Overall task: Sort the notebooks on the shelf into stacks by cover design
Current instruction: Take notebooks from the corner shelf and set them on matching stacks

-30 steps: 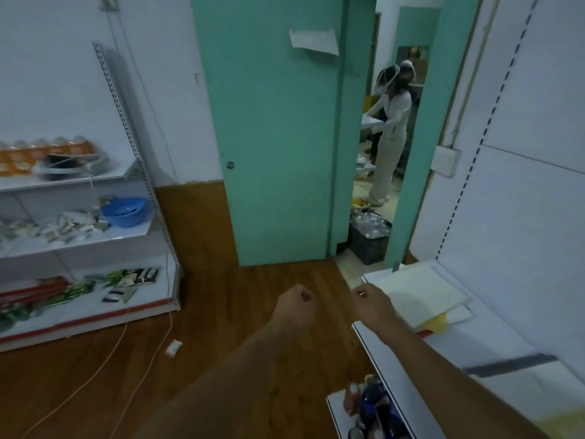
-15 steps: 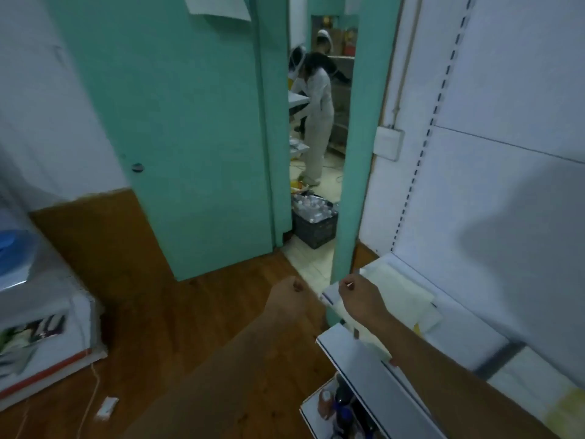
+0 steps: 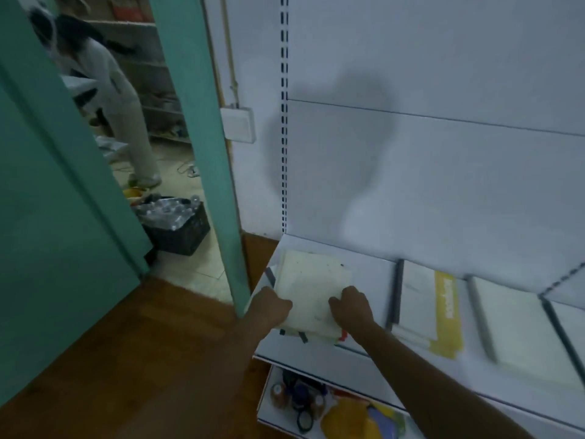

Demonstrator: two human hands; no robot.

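Note:
A stack of notebooks with a plain cream top cover (image 3: 311, 288) lies at the left end of the white shelf (image 3: 373, 353). My left hand (image 3: 269, 307) grips the stack's left edge. My right hand (image 3: 351, 307) presses on its right front corner. To the right lies a notebook with a yellow band and a dark spine (image 3: 424, 308). Further right is a cream notebook with a grey spine (image 3: 519, 324). Another lies at the frame's right edge (image 3: 569, 324).
A lower shelf (image 3: 262, 403) holds small bottles and a yellow packet. The teal door frame (image 3: 202, 153) stands left of the shelf. Behind it are a black crate of bottles (image 3: 177, 226) and a person in light clothes (image 3: 123, 106). Brown wooden floor lies at lower left.
The view has swung right onto the notebook shelf. Both hands have moved forward from in front of the shelf's corner onto the leftmost stack and now hold it.

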